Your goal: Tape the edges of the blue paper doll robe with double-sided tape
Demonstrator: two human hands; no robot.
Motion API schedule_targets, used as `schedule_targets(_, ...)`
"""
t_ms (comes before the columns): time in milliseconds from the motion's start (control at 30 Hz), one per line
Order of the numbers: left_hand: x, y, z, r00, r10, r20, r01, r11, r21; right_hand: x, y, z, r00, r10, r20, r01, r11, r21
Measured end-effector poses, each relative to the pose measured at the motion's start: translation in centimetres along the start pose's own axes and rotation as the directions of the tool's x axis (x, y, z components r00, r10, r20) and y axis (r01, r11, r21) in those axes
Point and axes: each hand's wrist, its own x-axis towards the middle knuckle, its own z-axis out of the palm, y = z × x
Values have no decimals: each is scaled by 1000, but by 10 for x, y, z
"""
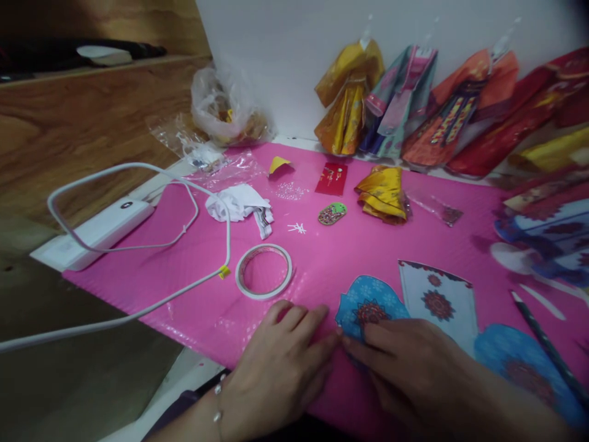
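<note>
Pink sheeting covers the surface [317, 264] before you in the head view, with a pale wall [285, 61] behind it. Small dresses [343, 116] hang or lean along that wall on little hangers, probably so that their skirts stay spread and out of your way.

Your two hands meet at the near edge. Your right hand [405, 356] bends its fingers over the lower part of a blue patterned piece [356, 301]; the thumb is hidden, so you cannot be sure from here whether it pinches the piece or only presses it. Your left hand [280, 356] is half curled, fingertips at the left edge of that piece, likely to steady it; whether anything sits between those fingers cannot be told.

A white patterned piece [460, 298] and a second blue piece [501, 350] lie beside your right hand, seemingly within easy reach, with a pencil [538, 325] lying across the second. A tape roll [240, 274] lies flat just beyond your left hand, the white cable [138, 315] running past it.

Your right forearm covers part of the second blue piece, blur softens its print, and the things at the right border are cut off.
</note>
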Motion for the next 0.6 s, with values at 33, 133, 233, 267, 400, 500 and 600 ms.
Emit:
schedule_targets(33,0,0,0,1000,-4,7,4,1000,-9,-4,0,4,1000,-8,18,9,1000,-29)
schedule_targets(133,1,0,-2,1000,-9,11,9,1000,-21,-16,-1,13,999,-29,42,33,996,-85)
schedule_targets(233,1,-1,-3,1000,-14,17,14,1000,-28,-22,-5,15,999,-22,37,24,997,-71)
schedule_targets(267,1,-1,-3,1000,-18,23,19,999,-36,-21,-7,13,999,-19,35,22,997,-71)
schedule_targets(400,2,-2,-7,1000,-25,-2,25,999,-45,-14,-11,5,996,-30,89,39,994,-98)
schedule_targets(500,3,0,-10,997,46,-63,-46,999,-5,-13,-8,9,994,-54,92,64,992,-113)
schedule_targets(600,4,2,-10,979,187,-84,-183,982,49,-15,-6,15,997,-72,42,77,987,-142)
